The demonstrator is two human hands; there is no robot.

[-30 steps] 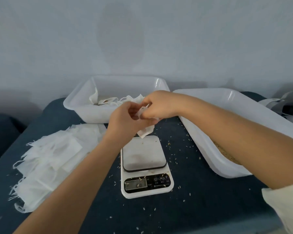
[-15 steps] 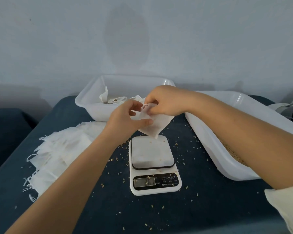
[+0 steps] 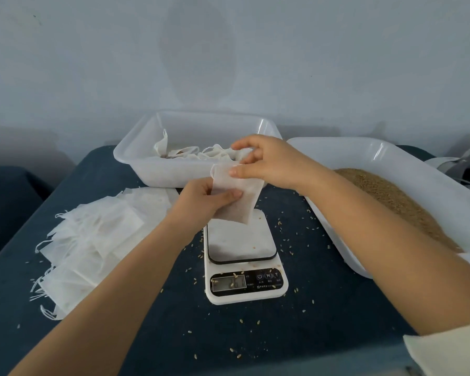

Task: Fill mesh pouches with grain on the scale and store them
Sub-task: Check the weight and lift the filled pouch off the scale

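A white mesh pouch with grain showing in its lower part hangs above the back edge of the white digital scale. My left hand grips the pouch's middle, thumb across its front. My right hand pinches the pouch's top edge between thumb and fingers. The scale's platform is bare apart from a few grains, and its display is lit.
Behind the hands, a white tub holds filled pouches. A larger white tub at right holds brown grain. A heap of flat pouches lies at left. Loose grains dot the dark blue table.
The pouch has been drawn out longer and now hangs flatter over the scale. My right hand has lifted to its top edge. The view has tilted so the grain tub shows more.
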